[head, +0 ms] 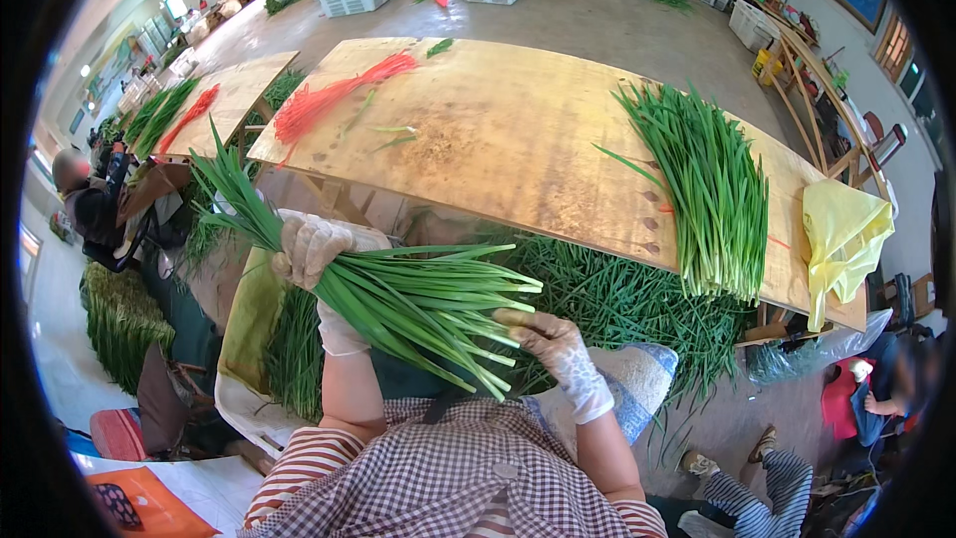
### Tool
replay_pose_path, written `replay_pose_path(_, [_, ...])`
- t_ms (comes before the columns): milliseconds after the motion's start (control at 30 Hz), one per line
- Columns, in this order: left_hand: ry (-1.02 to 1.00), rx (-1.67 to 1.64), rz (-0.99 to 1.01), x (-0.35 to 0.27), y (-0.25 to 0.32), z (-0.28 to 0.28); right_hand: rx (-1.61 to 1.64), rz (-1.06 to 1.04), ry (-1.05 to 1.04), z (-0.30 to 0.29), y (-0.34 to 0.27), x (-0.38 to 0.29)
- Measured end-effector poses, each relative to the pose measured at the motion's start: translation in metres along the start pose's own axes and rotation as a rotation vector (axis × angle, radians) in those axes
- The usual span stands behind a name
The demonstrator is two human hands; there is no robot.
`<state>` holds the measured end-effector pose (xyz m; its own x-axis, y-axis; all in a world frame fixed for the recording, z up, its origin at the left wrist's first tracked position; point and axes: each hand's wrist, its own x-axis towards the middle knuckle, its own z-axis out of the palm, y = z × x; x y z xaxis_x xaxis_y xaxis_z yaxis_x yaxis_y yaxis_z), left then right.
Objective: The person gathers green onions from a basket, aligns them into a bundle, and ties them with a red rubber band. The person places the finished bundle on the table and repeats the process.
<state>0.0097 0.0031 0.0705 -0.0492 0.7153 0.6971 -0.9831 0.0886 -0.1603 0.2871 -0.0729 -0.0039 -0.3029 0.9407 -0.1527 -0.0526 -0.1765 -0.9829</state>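
Observation:
My left hand [308,250], in a soiled pale glove, is closed around a bunch of long flat green leaves, likely garlic chives [403,295]. The bunch fans out towards the right above my lap, its pale cut ends loose and uneven. At those ends is my gloved right hand [549,340], fingers bent and the tips touching the stalks. Whether it pinches a stalk cannot be made out. Ahead, on a wooden board table [515,134], lies a larger pile of the same greens [706,194], with its pale ends towards me.
Red ties [328,101] lie at the table's left and a yellow plastic bag [844,239] at its right corner. Loose greens [627,306] heap below the near edge. A white crate [246,411] stands at my left. People sit left [93,194] and right [889,396].

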Motion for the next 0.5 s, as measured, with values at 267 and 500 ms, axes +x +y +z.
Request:
replay_pose_path(267, [0.036, 0.143, -0.008, 0.002, 0.006, -0.001, -0.364, -0.042, 0.093, 0.006, 0.011, 0.007])
replay_pose_path(500, [0.573, 0.668, -0.229, 0.039, -0.050, 0.020, -0.882, -0.520, 0.022, 0.027, -0.090, -0.029])
